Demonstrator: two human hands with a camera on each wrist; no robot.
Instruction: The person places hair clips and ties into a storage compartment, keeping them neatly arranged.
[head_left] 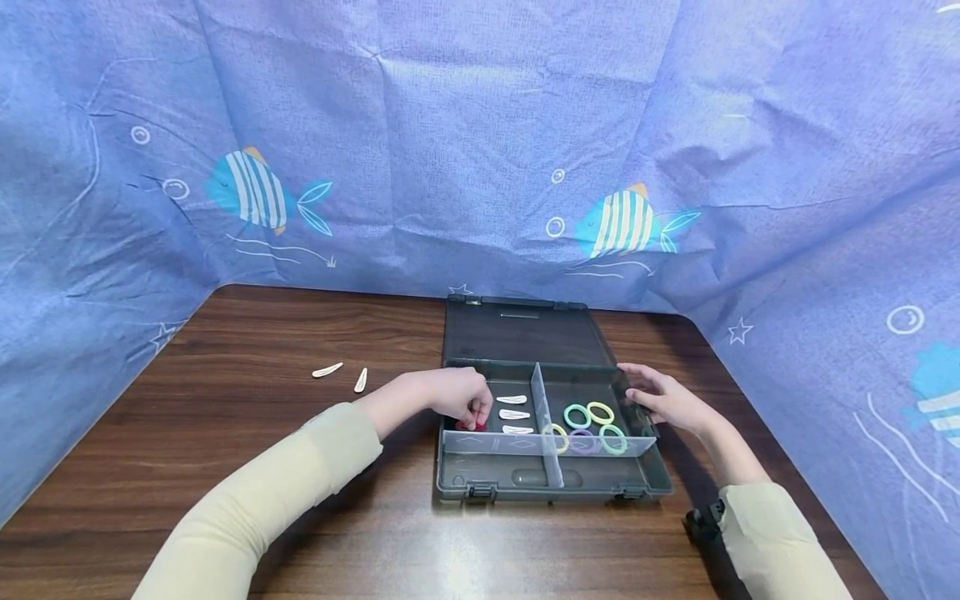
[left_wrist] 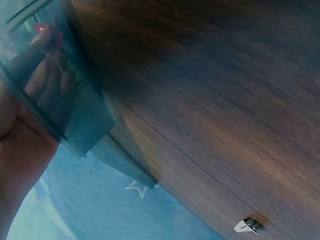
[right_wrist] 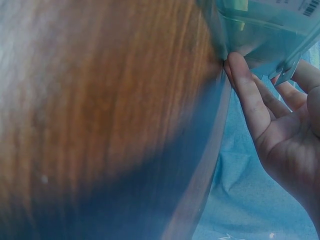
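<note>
A dark see-through organizer box (head_left: pixel 615 485) lies with its lid (head_left: pixel 525 333) folded back. My left hand (head_left: pixel 461 394) reaches into its left compartment and pinches a small red thing (head_left: pixel 471 426); in the left wrist view this red piece (left_wrist: pixel 48 31) looks looped, its exact kind unclear. Beside those fingers, white hair clips (head_left: pixel 513 414) lie in a column. The compartment to the right holds several coloured hair ties (head_left: pixel 577 416). My right hand (head_left: pixel 670 402) rests at the box's right side, fingers (right_wrist: pixel 247 92) fairly straight against its outer wall, thumb at the rim.
Two white hair clips (head_left: pixel 327 370) lie apart on the wooden table (head_left: pixel 247 375), left of the box. Clear dividers (head_left: pixel 550 425) stand up inside the box. A blue fish-patterned cloth (head_left: pixel 480 167) hangs behind the table.
</note>
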